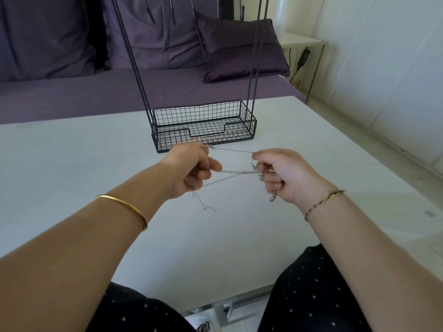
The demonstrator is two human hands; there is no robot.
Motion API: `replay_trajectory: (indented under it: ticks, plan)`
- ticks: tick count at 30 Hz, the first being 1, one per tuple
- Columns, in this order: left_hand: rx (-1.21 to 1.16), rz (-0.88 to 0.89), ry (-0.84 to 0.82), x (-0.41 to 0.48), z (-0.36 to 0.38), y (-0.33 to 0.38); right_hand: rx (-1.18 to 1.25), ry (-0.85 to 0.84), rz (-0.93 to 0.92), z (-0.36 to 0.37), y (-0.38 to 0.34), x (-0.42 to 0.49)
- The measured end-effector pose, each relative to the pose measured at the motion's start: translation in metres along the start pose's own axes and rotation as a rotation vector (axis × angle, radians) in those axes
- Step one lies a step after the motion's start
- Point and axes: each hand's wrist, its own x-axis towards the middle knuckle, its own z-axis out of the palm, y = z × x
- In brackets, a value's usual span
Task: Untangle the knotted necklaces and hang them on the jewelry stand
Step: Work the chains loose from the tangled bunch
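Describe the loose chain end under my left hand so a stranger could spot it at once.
On the white table, before the black wire jewelry stand, the left hand and right hand hold thin silver chains stretched between them. Below the left hand one strand drops into a small curl, the only piece that reaches the tabletop.

Soft, even daylight comes from the right, brightest on the white wall panels (383, 56). The matte white table (72, 152) shows faint shadows, no glare. Wide-angle bending curves the edges; detail is slightly soft overall.
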Motion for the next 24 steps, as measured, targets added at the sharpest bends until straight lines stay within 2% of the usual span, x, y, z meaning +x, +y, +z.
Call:
replay_trajectory:
  ticks: [3,7,10,13,18,24]
  plan:
    - [0.343,-0.010,0.002,-0.002,0.003,-0.004,-0.008,-0.005,0.037,0.000,0.001,0.002]
    - [0.471,0.023,0.089,0.001,0.005,-0.005,-0.087,-0.044,0.095,-0.004,0.004,0.005]
    - [0.367,-0.056,0.138,0.006,-0.003,-0.007,-0.121,-0.106,0.157,-0.006,0.007,0.005]
    - [0.303,-0.140,0.087,0.007,-0.008,-0.009,-0.132,-0.146,0.177,-0.006,0.008,0.005]
    - [0.240,-0.220,0.014,0.010,-0.014,-0.007,-0.147,-0.193,0.154,-0.005,0.008,0.005]
    - [0.227,-0.279,0.089,0.013,-0.017,-0.004,-0.195,-0.197,0.066,-0.007,0.012,0.008]
